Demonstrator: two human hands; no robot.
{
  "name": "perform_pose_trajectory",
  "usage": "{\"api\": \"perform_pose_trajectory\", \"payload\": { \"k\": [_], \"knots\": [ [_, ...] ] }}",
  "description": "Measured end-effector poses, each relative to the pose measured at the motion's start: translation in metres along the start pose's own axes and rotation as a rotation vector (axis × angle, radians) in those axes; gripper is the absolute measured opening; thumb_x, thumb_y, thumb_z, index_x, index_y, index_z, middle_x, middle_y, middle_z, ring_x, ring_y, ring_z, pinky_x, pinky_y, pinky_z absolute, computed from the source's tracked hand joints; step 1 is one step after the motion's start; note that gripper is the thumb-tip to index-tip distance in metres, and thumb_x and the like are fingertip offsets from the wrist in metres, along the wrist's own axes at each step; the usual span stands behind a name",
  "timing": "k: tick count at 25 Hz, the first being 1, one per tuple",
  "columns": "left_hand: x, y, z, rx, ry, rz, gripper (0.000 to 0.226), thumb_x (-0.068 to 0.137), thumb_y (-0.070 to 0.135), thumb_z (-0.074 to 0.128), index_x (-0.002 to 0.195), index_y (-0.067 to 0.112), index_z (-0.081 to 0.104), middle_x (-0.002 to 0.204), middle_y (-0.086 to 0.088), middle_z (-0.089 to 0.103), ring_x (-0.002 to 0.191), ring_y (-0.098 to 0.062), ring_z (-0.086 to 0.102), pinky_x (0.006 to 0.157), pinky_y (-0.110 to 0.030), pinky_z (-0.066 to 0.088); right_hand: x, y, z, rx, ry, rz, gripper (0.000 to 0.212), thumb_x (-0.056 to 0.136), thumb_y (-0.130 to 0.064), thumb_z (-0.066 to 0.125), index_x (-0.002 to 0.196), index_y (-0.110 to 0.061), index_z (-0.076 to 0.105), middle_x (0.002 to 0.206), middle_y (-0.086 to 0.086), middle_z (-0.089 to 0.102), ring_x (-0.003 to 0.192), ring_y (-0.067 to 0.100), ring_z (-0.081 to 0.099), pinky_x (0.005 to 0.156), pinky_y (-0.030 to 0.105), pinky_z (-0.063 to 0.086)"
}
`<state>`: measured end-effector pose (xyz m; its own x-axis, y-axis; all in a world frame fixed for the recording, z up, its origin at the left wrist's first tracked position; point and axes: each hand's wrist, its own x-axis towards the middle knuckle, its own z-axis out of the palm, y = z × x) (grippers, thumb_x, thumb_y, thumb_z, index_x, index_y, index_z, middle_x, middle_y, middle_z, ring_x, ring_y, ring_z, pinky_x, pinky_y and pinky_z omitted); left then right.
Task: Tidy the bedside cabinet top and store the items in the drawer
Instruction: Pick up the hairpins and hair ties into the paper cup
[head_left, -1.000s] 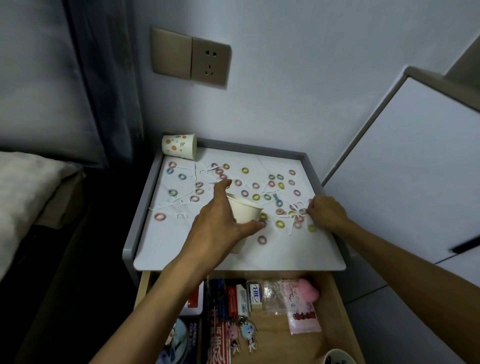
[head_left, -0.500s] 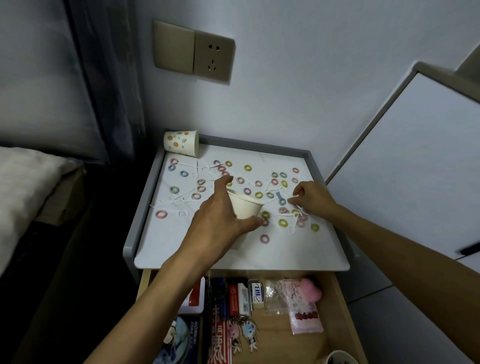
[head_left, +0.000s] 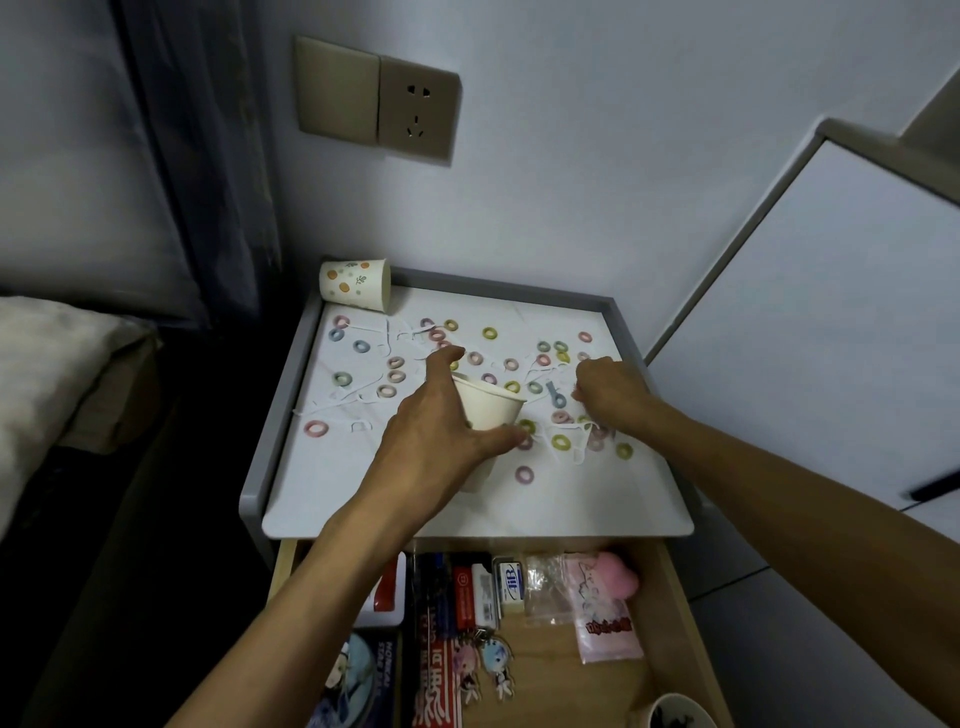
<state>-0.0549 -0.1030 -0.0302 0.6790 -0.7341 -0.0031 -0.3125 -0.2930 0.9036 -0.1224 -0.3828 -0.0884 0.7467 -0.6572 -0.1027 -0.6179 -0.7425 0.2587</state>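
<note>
Head view, looking down: which step is in hand?

Collecting the scatter, I judge. The left hand (head_left: 441, 447) grips a plain paper cup (head_left: 491, 408), thumb and fingers wrapped round its wall, the mouth tipped toward the far right. The right hand (head_left: 610, 392) sits knuckles-up on the small coloured rings (head_left: 561, 442) just beside the cup, fingers curled down among them. Whether it has pinched any, I cannot tell.

Where does the rest lie?

Rings and thin white picks (head_left: 358, 426) are strewn over the white surface (head_left: 415, 509), thickest in the far half. A patterned cup (head_left: 356, 285) lies on its side in the far left corner, against the grey rim.

And the next move?

Probably a pinch or sweep of rings into the cup's mouth. That calls for the cup to be low and tilted, or the light pieces will skip past it. Much is left to gather, and the cup is not yet in the drawer (head_left: 670, 597), which is open below, holding keychains (head_left: 483, 660) and a pink pouch (head_left: 608, 623).

The room?

Dim. A wall socket (head_left: 418, 114) above, a bed (head_left: 52, 364) and curtain (head_left: 197, 156) to the left, a white cupboard door (head_left: 831, 312) to the right.
</note>
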Motion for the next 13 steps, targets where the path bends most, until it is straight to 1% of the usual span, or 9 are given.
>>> {"api": "perform_pose_trajectory", "payload": {
  "k": [2,4,6,8,10,13],
  "knots": [
    [0.0,0.0,-0.001,-0.007,0.001,0.006,0.094,0.069,0.046,0.082,0.145,0.03,0.027,0.123,-0.001,0.061,0.1,-0.021,0.06,0.081,-0.034,0.05,-0.001,-0.001,0.003,-0.058,-0.012,-0.022,0.017,0.096,-0.015,0.055,0.11,-0.007,0.06,0.11,0.014,0.065,0.095,0.028,0.065,0.07,0.03,0.044],
    [-0.001,0.0,-0.002,-0.009,0.001,0.007,0.095,0.068,0.047,0.082,0.145,0.03,0.028,0.124,-0.001,0.06,0.102,-0.022,0.06,0.083,-0.036,0.051,-0.002,0.0,0.005,-0.06,-0.044,-0.029,0.016,0.094,-0.012,0.056,0.108,-0.007,0.06,0.108,0.014,0.066,0.092,0.027,0.065,0.069,0.029,0.046],
    [-0.001,-0.001,-0.003,-0.015,0.003,0.006,0.096,0.067,0.047,0.083,0.145,0.03,0.027,0.125,-0.002,0.06,0.104,-0.023,0.06,0.085,-0.038,0.052,-0.001,0.004,0.003,-0.003,-0.043,-0.023,0.018,0.094,-0.012,0.057,0.11,-0.005,0.056,0.108,0.016,0.064,0.093,0.029,0.064,0.072,0.032,0.048],
    [0.0,-0.002,-0.005,-0.022,0.005,0.005,0.098,0.067,0.047,0.083,0.145,0.031,0.027,0.127,-0.003,0.06,0.106,-0.024,0.06,0.087,-0.039,0.052,0.001,0.012,-0.006,0.06,0.017,-0.017,0.019,0.094,-0.013,0.056,0.111,-0.004,0.054,0.106,0.017,0.064,0.091,0.03,0.063,0.069,0.034,0.047],
    [0.001,-0.003,-0.006,-0.016,0.005,0.006,0.099,0.067,0.048,0.083,0.146,0.031,0.026,0.129,-0.003,0.059,0.107,-0.024,0.059,0.088,-0.04,0.052,-0.002,0.019,-0.022,0.168,0.109,-0.015,0.015,0.097,-0.017,0.052,0.109,-0.007,0.055,0.102,0.015,0.066,0.087,0.03,0.063,0.068,0.035,0.049],
    [0.001,-0.004,-0.005,0.006,0.003,0.011,0.099,0.069,0.046,0.083,0.147,0.03,0.024,0.131,-0.004,0.058,0.107,-0.024,0.059,0.087,-0.038,0.052,-0.02,0.017,-0.057,0.524,0.193,-0.057,0.015,0.098,-0.016,0.053,0.108,-0.012,0.064,0.099,0.007,0.07,0.082,0.02,0.066,0.07,0.031,0.053]
  ]
}}
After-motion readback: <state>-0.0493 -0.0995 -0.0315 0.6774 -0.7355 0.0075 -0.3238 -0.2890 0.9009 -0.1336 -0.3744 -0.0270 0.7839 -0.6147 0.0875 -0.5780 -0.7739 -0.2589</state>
